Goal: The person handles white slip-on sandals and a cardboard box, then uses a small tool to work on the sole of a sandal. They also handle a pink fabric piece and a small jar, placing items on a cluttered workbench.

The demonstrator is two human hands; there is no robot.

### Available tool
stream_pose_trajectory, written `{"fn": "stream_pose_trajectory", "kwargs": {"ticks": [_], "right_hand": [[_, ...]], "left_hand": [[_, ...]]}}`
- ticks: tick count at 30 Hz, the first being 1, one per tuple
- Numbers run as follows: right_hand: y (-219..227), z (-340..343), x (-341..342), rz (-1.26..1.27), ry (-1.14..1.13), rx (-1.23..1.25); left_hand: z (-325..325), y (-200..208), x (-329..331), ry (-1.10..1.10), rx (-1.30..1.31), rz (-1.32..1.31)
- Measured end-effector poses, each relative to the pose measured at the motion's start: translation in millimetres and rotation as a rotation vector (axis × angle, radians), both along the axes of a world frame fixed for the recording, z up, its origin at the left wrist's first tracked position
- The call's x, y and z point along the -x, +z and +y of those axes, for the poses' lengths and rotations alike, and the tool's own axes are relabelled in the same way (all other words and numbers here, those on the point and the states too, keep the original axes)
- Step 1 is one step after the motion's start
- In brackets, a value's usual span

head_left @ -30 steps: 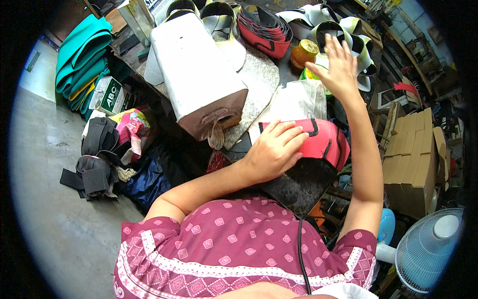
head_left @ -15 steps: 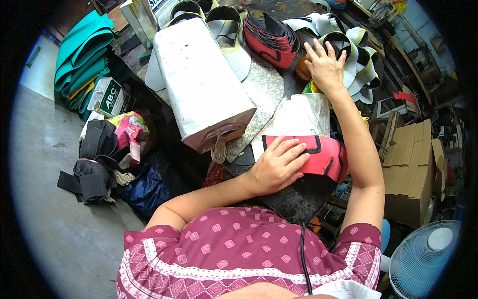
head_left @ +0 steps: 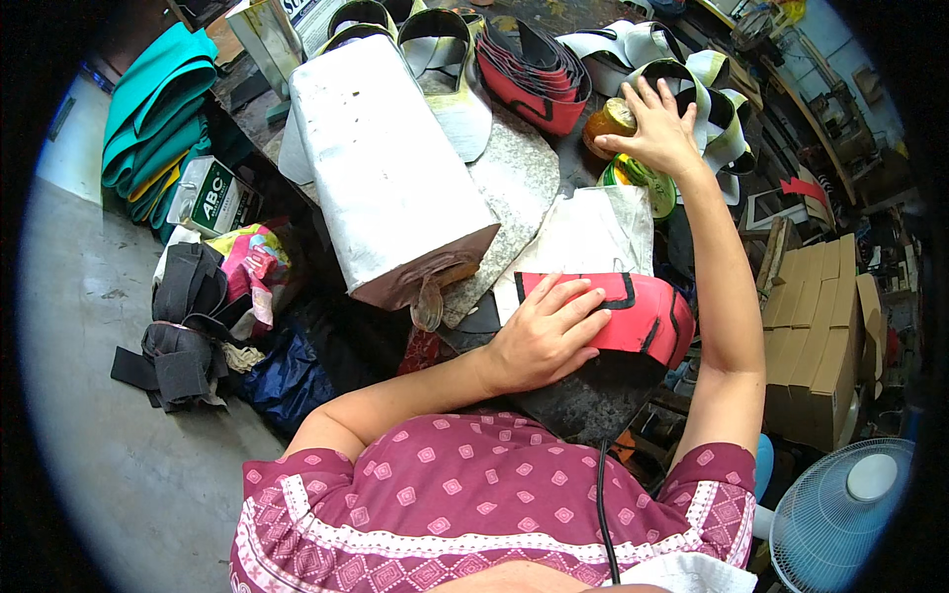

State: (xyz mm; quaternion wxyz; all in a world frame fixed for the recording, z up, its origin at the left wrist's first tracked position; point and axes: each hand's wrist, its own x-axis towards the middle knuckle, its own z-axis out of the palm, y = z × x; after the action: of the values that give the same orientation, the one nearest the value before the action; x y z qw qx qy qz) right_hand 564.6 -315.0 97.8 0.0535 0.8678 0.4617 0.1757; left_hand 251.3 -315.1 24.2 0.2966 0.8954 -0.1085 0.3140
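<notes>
My left hand lies flat with fingers stretched over a red piece with black edging, which curves over the dark work surface. Further off, my right hand has its fingers spread over the nearest of the curled grey-white pieces. Whether its fingertips touch them I cannot tell. Beside that hand stand an amber jar and a round green and yellow thing, partly covered by the hand and wrist. A white sheet lies between my hands.
A large white block stands left of centre. Behind it are nested red and black pieces and more curled grey pieces. Folded green sheets and dark strips are at left, cardboard and a fan at right.
My right hand has shifted slightly, and more of the amber jar and the green and yellow thing now shows. The left hand stays on the red piece. The whole view has shifted a little.
</notes>
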Motion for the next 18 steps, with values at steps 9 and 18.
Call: {"fn": "stream_pose_trajectory", "kwargs": {"ticks": [9,18], "right_hand": [[14,4,12,-0.262,0.055,0.071],[28,14,18,-0.258,0.053,0.13]], "left_hand": [[0,0,0,-0.011,0.006,-0.004],[-1,1,0,-0.002,-0.01,-0.018]]}}
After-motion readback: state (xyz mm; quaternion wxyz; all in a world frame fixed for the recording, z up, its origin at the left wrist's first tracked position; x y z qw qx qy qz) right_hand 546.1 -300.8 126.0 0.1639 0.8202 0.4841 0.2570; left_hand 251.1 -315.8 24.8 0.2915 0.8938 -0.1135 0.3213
